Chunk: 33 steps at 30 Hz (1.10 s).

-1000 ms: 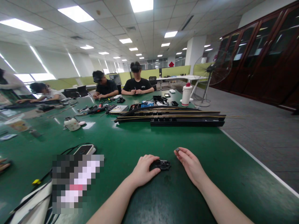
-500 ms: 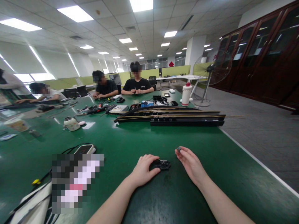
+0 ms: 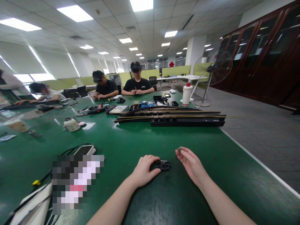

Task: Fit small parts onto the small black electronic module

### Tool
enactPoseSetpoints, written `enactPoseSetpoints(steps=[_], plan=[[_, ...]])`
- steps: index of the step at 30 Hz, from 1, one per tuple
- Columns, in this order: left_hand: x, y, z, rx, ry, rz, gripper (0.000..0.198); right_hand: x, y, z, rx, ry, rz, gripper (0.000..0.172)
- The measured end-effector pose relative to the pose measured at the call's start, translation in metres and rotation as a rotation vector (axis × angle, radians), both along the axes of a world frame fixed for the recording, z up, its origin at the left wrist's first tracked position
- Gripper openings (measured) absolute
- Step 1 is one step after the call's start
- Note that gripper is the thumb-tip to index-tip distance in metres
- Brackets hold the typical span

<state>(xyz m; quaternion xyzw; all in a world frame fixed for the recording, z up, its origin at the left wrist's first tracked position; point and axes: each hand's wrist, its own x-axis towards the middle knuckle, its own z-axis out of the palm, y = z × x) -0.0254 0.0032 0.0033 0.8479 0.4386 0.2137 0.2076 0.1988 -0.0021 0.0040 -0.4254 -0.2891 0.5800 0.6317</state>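
Observation:
My left hand (image 3: 145,170) grips the left end of a small black mechanical part (image 3: 164,165), thumb on its near side and fingers on its far side. The part lies low at the green tabletop (image 3: 131,140), and its left end is hidden by my fingers. To the right, apart from it, my right hand (image 3: 190,164) pinches a tiny bluish-grey piece (image 3: 179,149) between thumb and fingertips. That piece is too small to make out its kind.
Long black rails (image 3: 187,121) with thin brass-coloured rods lie across the table ahead. A white bottle (image 3: 187,95) stands behind them. On the left are a small white jar (image 3: 72,124), a phone-like device (image 3: 83,150) and cables. Several people sit or stand around the table.

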Motion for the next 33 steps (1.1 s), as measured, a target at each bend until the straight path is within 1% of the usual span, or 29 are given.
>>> enactPoseSetpoints(steps=[9,25,33], plan=[[0.0005,0.0009,-0.0006,-0.003,0.000,-0.001,0.039,0.0005,0.0006,-0.0020,-0.011,0.083,0.012,0.030],[-0.0001,0.0002,-0.0007,0.008,0.009,0.004,0.040,0.0011,0.0016,-0.0022,-0.021,0.126,0.010,0.026],[-0.0003,0.0011,-0.0006,0.006,0.007,0.004,0.039,0.0017,0.0021,-0.0029,-0.017,0.110,0.006,0.023]])
